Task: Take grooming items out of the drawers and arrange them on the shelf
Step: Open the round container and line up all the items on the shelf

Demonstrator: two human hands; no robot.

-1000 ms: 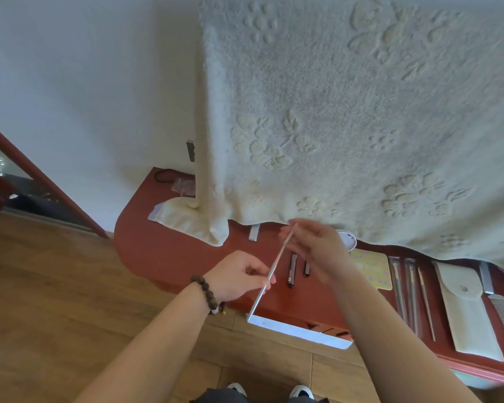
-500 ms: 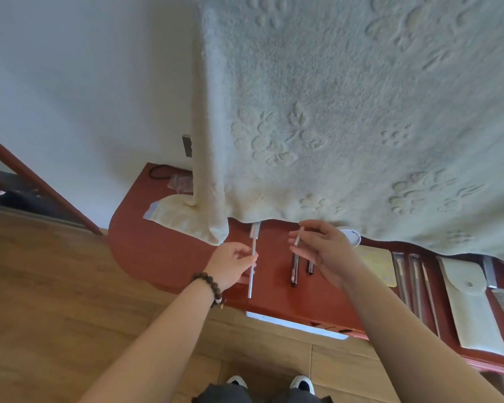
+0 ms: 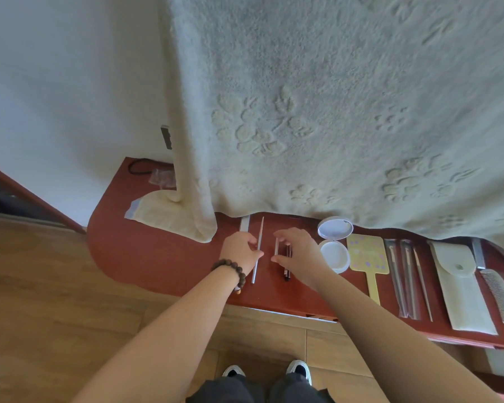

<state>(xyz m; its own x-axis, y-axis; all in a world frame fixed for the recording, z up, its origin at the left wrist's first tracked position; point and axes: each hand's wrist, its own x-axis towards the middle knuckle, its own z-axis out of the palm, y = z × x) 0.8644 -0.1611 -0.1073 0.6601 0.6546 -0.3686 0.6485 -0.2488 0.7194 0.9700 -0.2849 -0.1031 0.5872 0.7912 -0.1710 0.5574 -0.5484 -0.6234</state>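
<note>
The red shelf (image 3: pixel 157 257) runs across the lower part of the head view. My left hand (image 3: pixel 239 250) pinches a long thin silver file (image 3: pixel 258 242) that lies flat on the shelf, pointing away from me. Just right of it, my right hand (image 3: pixel 300 254) arches over two short dark pencils (image 3: pixel 287 271) and holds a small silvery stick (image 3: pixel 276 247) between thumb and forefinger, low over the shelf beside them. Another flat silver strip (image 3: pixel 245 223) lies behind my left hand.
A large cream towel (image 3: pixel 332 112) hangs over the shelf's back. To the right lie an open white compact (image 3: pixel 333 255), a yellow hand mirror (image 3: pixel 367 254), wrapped metal tools (image 3: pixel 402 274), a white pouch (image 3: pixel 460 286) and a comb (image 3: pixel 501 298). A drawer edge (image 3: pixel 288 314) shows below the shelf.
The long file was held up tilted over the drawer; my left hand has lowered it flat onto the shelf. My right hand pulled a small stick away and brought it down by the dark pencils.
</note>
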